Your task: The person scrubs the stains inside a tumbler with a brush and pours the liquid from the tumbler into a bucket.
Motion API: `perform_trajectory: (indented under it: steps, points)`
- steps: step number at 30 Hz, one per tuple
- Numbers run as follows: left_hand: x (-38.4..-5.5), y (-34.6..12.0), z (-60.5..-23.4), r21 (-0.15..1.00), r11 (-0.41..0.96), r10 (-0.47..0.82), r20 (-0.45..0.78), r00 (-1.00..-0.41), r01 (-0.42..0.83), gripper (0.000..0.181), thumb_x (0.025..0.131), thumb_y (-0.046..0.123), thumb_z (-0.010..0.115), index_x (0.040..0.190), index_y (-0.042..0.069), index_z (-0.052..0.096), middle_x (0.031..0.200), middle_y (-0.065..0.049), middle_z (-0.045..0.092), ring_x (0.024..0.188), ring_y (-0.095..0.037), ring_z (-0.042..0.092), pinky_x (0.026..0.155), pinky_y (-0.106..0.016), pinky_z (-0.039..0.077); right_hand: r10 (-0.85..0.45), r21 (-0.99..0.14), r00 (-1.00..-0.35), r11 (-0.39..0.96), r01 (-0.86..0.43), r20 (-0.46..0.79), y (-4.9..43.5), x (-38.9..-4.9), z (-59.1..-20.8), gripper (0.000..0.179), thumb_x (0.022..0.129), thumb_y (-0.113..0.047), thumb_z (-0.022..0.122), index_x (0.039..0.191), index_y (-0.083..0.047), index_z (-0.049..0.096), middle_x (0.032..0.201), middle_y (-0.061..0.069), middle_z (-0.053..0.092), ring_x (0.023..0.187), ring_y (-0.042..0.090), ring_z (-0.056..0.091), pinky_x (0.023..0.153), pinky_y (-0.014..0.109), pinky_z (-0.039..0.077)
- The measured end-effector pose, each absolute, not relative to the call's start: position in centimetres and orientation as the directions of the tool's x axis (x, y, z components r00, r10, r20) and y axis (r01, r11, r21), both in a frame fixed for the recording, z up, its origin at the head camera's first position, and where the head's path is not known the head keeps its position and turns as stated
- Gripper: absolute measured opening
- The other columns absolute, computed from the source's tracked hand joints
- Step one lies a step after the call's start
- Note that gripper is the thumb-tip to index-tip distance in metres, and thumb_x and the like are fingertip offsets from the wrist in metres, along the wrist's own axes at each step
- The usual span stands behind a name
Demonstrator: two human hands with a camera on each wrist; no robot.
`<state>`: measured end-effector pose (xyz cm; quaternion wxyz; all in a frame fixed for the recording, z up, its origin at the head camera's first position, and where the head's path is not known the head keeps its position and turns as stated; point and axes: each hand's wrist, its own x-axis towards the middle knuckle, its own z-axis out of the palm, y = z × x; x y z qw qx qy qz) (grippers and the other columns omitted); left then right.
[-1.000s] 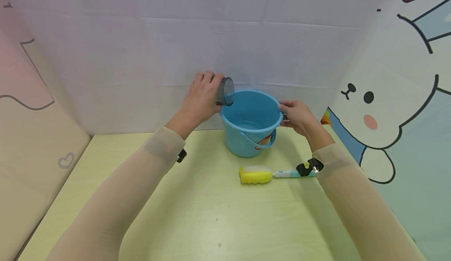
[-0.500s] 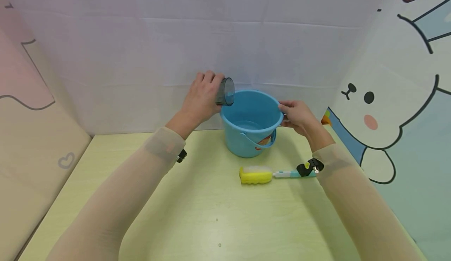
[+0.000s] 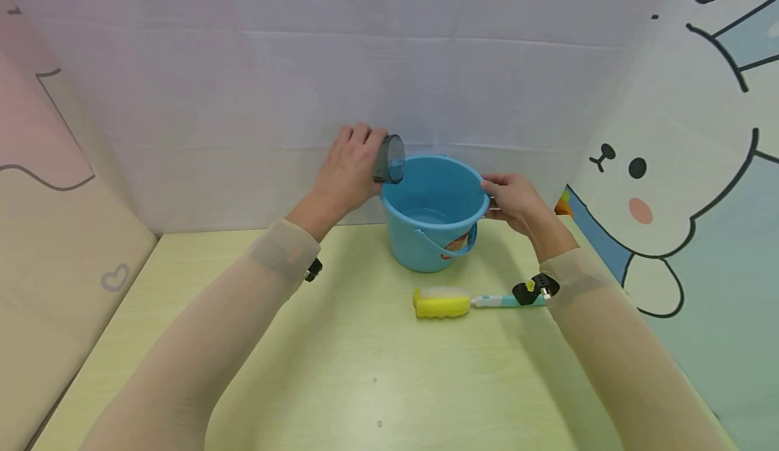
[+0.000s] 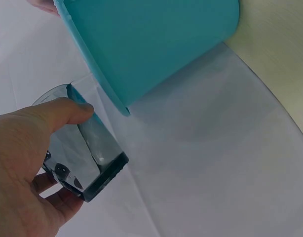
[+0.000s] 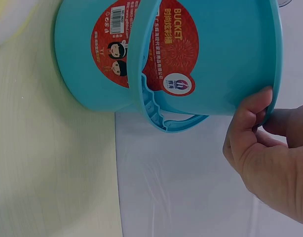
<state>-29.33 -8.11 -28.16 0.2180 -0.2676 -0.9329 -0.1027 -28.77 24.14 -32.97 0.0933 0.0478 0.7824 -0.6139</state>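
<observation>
Currently, a dark clear cup (image 3: 388, 159) is gripped by the left hand (image 3: 347, 169) and held tilted on its side beside the left edge of the blue bucket (image 3: 406, 245); whether the two touch cannot be told. The bucket's rim (image 5: 278, 52) is pinched at its right between the thumb and fingers of the right hand (image 3: 516, 201). The bucket is stood upright on the table (image 3: 365, 349), its handle (image 5: 136, 49) lowered across a red label (image 5: 176, 47). In front, a yellow-headed brush (image 3: 442, 303) is laid flat, partly hidden by black wrist gear (image 3: 527, 293).
</observation>
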Motion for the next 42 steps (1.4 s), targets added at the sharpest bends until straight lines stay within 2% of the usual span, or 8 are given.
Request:
perform_trajectory:
  steps: [7, 18, 42]
  points:
    - [-29.26, -8.13, -28.18, 0.074, 0.838, 0.452, 0.459, -0.765, 0.54, 0.082, 0.082, 0.025, 0.094, 0.148, 0.004, 0.05, 0.136, -0.019, 0.054, 0.122, -0.04, 0.047, 0.1, -0.051, 0.049, -0.038, -0.951, -0.978, 0.242, 0.192, -0.207, 24.16, -28.78, -32.94, 0.053, 0.115, -0.024, 0.048, 0.163, -0.003, 0.039, 0.148, 0.025, 0.054, 0.091, 0.015, 0.073, 0.079, 0.026, 0.062]
    - [-29.18, -8.1, -28.11, 0.072, 0.837, 0.454, 0.461, -0.762, 0.542, 0.082, 0.082, 0.025, 0.094, 0.148, 0.005, 0.05, 0.136, -0.019, 0.054, 0.123, -0.04, 0.047, 0.1, -0.052, 0.05, -0.034, -0.949, -0.978, 0.251, 0.193, -0.208, 24.12, -28.77, -32.98, 0.052, 0.115, -0.025, 0.047, 0.162, -0.003, 0.04, 0.148, 0.026, 0.051, 0.084, 0.01, 0.07, 0.08, 0.026, 0.062]
    - [-29.22, -8.03, -28.04, 0.056, 0.833, 0.464, 0.469, -0.751, 0.55, 0.081, 0.082, 0.024, 0.094, 0.148, 0.004, 0.05, 0.136, -0.019, 0.054, 0.123, -0.04, 0.047, 0.1, -0.051, 0.05, -0.036, -0.947, -0.978, 0.257, 0.191, -0.207, 24.12, -28.84, -33.01, 0.053, 0.115, -0.025, 0.047, 0.163, -0.003, 0.039, 0.149, 0.025, 0.053, 0.087, 0.013, 0.07, 0.078, 0.025, 0.061]
